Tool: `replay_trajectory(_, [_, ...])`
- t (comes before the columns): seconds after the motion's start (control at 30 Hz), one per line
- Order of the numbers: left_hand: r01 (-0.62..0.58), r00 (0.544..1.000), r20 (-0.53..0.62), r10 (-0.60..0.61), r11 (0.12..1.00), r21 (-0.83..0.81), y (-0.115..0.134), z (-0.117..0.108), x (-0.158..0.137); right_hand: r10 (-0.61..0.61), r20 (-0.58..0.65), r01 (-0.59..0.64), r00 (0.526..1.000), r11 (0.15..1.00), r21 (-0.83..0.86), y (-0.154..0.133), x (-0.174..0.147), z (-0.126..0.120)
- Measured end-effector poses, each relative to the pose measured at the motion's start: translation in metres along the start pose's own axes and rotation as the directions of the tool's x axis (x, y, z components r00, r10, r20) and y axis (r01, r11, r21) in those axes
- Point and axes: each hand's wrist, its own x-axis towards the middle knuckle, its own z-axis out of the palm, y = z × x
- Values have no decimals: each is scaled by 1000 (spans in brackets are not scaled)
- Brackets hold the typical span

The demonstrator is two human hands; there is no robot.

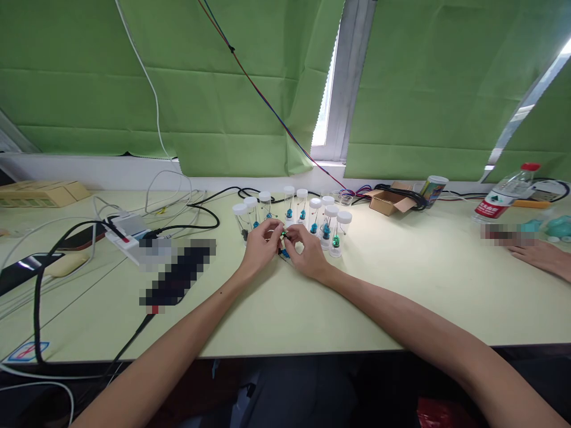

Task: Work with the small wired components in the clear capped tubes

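Between our fingertips sits a small green-and-dark piece [284,233], too tiny to make out in detail. Our left hand [262,246] and right hand [307,251] both have their grip closed on it, thumbs and fingers pinched together; we judge that something so small needs steadying from two sides. Just below the grip, partly hidden by our fingers, is a blue piece [285,254].

Beyond the grip and to either side, clear vials [329,228] with white caps stand upright in a loose arc, blue, green or dark bits inside, probably set there to stay within easy reach.

All this rests on a pale bench [383,297]. Well left of the grip lie a white power strip [134,241] and tangled cords; beyond it to the right stands an open cardboard box [389,201]. Far right, we see a bottle [496,201] and another person's hand [542,257]. Green blinds [223,113] cover the windows behind.
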Motion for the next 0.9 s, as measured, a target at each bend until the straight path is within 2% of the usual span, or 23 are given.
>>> replay_trajectory(0.3, [-2,1000,-9,2,999,-48,1,0,0,-6,-78,9,997,999,34,-2,0,1])
replay_trajectory(0.7, [-38,999,-6,37,989,-146,5,-1,0,146,-117,-118,982,969,218,1,3,1])
replay_trajectory(0.9, [-50,998,37,57,986,-162,0,0,0,238,-118,-199,964,941,275,0,6,0])
